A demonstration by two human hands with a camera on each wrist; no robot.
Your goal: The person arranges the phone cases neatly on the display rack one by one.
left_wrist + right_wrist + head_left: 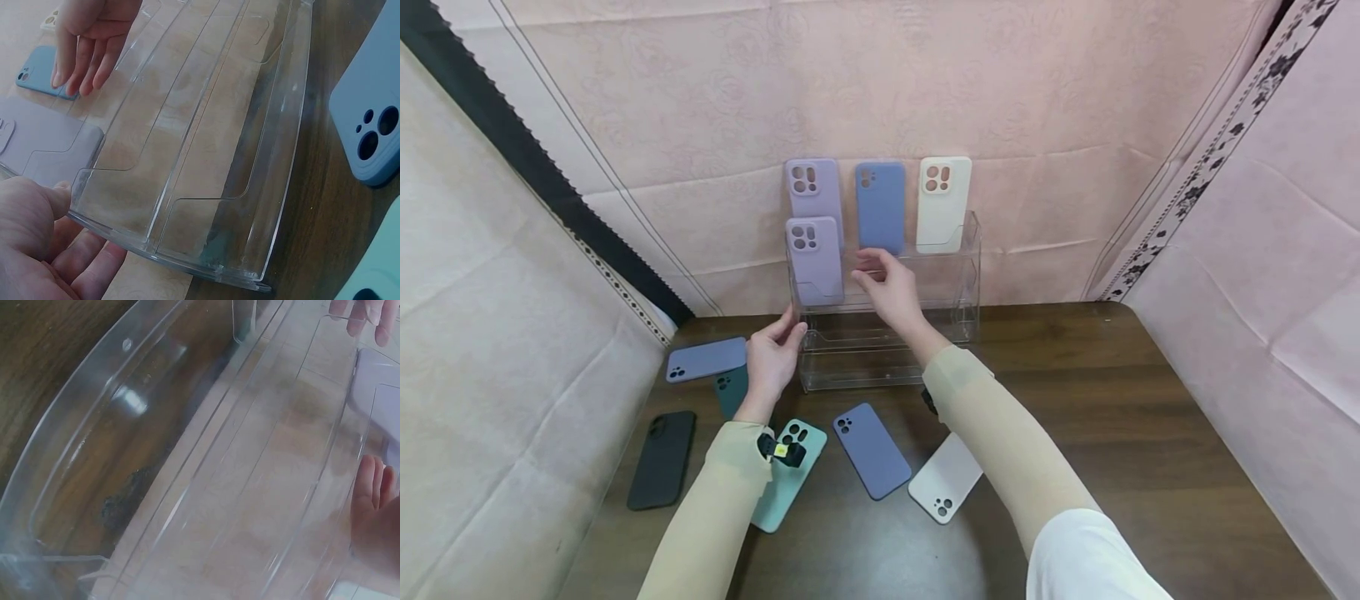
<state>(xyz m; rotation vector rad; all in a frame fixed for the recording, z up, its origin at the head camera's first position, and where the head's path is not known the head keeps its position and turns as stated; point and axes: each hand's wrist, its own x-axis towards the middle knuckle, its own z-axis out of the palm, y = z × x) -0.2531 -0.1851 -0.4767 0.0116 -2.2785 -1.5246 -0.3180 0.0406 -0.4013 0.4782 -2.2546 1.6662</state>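
A clear tiered display stand (850, 381) stands at the back of the table. My left hand (772, 354) holds its left side edge; in the left wrist view the thumb is above the edge, the fingers below. A lavender phone case (817, 271) leans in a middle tier. Behind, the top tier holds another lavender case (823, 187), a blue case (880, 218) and a white case (951, 212). My right hand (891, 293) hovers over the tier just right of the front lavender case, below the blue one, fingers loosely bent around nothing.
On the wooden table (1075, 433) lie a blue-grey case (707, 360), a dark green case (730, 392) partly hidden by my left hand, a black case (661, 462), a mint case (786, 487), a periwinkle case (872, 452) and a white case (946, 475). Pale cloth walls surround it.
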